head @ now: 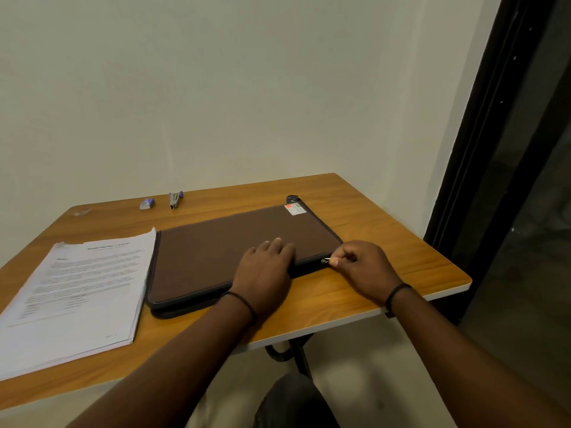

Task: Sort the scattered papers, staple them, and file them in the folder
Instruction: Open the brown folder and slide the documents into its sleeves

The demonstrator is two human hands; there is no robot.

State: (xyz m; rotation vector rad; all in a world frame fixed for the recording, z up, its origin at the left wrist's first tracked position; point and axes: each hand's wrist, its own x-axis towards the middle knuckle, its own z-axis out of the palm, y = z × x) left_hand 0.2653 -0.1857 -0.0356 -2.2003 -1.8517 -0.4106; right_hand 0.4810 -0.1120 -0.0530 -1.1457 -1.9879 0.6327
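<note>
Papers (77, 291) lie stacked at the table's left edge; left hand (265, 270) presses flat on the closed folder (228, 242), right hand (358, 267) pinches its zipper pull (327, 260); filing remains.

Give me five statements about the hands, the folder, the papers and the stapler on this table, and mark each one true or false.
1. The right hand pinches the zipper pull at the folder's near right corner. True.
2. The left hand holds the stapler. False: it rests flat on the folder; the stapler stands untouched near the table's far edge.
3. The papers lie in a stack left of the folder. True.
4. The folder lies open with papers inside. False: it lies closed and flat.
5. The staple box sits on top of the papers. False: it sits on the table beside the stapler.
</note>
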